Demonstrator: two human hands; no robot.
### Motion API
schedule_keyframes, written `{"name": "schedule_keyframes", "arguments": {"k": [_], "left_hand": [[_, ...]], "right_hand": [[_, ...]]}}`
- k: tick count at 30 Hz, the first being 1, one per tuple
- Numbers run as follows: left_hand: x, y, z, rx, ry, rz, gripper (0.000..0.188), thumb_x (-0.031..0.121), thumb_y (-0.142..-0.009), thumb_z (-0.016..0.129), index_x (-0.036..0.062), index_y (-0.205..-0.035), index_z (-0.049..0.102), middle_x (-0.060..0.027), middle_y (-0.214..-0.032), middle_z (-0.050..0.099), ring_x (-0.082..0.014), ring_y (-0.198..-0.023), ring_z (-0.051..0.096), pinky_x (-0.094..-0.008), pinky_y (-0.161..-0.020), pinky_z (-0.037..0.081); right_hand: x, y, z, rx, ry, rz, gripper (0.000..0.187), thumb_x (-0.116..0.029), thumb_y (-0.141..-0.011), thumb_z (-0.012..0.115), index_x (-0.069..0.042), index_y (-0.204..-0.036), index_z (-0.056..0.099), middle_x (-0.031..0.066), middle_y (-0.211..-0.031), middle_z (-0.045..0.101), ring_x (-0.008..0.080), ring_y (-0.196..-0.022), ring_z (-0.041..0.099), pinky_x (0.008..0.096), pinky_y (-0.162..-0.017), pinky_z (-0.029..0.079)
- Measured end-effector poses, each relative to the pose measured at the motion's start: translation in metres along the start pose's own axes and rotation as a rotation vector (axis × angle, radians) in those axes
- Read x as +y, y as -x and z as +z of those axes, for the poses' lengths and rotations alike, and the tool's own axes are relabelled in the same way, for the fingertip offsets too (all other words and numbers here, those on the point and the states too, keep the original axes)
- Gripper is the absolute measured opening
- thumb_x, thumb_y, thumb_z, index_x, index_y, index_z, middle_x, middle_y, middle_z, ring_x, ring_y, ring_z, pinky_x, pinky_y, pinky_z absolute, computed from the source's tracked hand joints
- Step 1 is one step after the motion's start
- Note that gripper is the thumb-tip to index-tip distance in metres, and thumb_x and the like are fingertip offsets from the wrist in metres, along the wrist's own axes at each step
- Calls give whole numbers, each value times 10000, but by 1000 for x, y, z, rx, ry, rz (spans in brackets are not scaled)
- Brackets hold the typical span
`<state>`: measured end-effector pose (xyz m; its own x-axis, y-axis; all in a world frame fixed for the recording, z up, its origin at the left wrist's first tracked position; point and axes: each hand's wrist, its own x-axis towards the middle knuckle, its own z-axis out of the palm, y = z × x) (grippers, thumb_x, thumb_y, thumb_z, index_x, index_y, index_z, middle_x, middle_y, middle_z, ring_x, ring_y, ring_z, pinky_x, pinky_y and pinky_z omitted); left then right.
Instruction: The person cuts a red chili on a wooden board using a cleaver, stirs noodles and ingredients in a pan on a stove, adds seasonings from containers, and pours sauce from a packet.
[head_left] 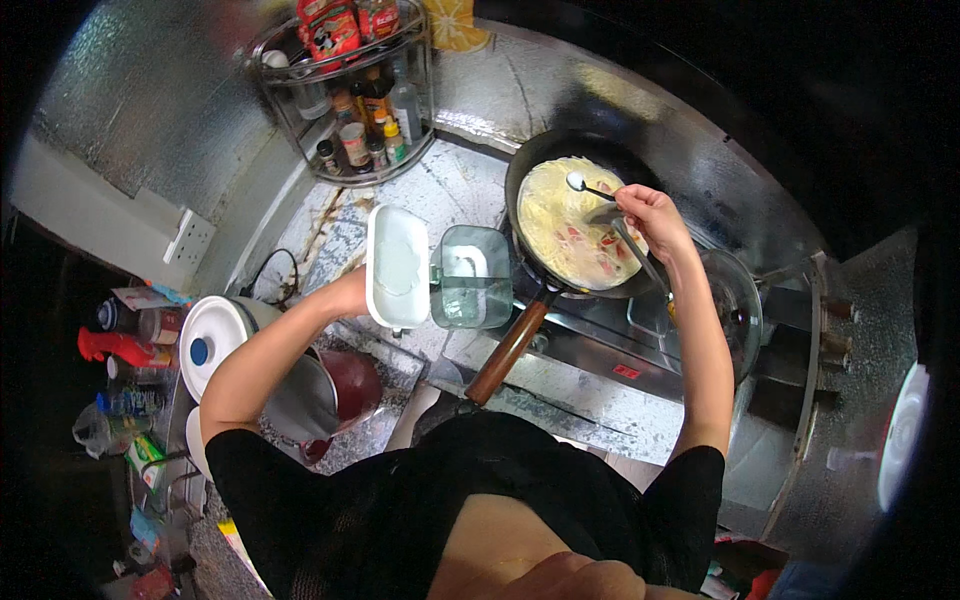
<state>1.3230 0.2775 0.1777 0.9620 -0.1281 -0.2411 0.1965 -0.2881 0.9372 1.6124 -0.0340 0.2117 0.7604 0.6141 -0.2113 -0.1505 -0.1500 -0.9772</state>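
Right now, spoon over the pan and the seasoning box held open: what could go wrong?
1. The right hand holds the small spoon low over the egg mixture in the frying pan; heat may reach the fingers.
2. The left hand grips the open seasoning box by its white lid; a tilt could spill it.
3. The wooden pan handle points toward the person and could be bumped.

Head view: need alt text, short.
A person's right hand holds a small spoon over a black pan of pale yellow egg mixture on a stove, while the left hand holds an open white container.
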Motion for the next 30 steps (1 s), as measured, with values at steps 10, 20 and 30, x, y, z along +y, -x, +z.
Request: {"name": "schedule_keyframes", "arguments": {"k": [10,20,30], "left_hand": [[-22,-8,3,-16,115,34,240,50,-802,592,21,-1039,574,-87,-967,623,-146,-848,604,-279,-745,509],[-7,-8,7,-39,57,-50,248,59,-805,582,14,-1048,565,-94,-961,622,-153,-853,605,-289,-742,513],[6,-15,15,1,148,-94,335,91,-710,684,28,-1018,570,-50,-967,590,-127,-859,536,-280,-750,470]], "right_hand": [[9,3,-30,127,-62,-75,78,-119,-799,621,-57,-845,618,-51,-717,565,17,-568,447,141,-528,372],[19,36,-42,134,-127,1,65,-110,-800,623,-64,-844,612,-48,-703,564,11,-563,454,127,-517,375],[-7,47,55,-213,268,-154,103,-117,-791,620,-24,-837,624,-2,-774,599,44,-689,520,191,-612,411]]}}
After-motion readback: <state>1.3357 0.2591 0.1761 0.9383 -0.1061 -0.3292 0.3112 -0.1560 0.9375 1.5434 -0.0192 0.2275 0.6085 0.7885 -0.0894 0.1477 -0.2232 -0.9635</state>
